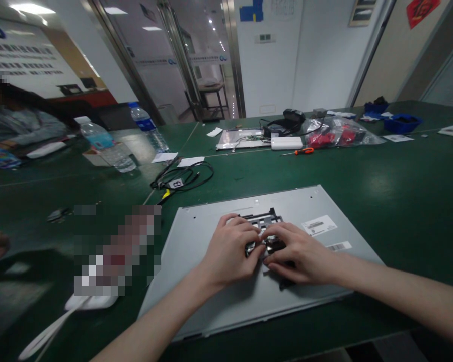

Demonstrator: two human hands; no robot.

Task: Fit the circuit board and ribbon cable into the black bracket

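Observation:
A flat grey metal panel (191,251), like the back of a display screen, lies on the green table in front of me. On its middle sits a black plastic bracket (271,217) with slots and shiny parts. My left hand (230,246) is closed on the bracket's left side, thumb and fingers curled in. From the right, my right hand (302,251) grips the same bracket, fingertips close to those of the left. My fingers cover much of its near part. A white label (319,225) and a barcode sticker (340,246) are on the panel, right of the bracket.
Left of the panel lies a pixelated object with a white strap (47,334). Black cables (196,176) and two water bottles (147,125) (107,146) are beyond. An orange screwdriver (304,151), white box (287,143) and plastic bag (335,131) lie far back. Another person sits at left.

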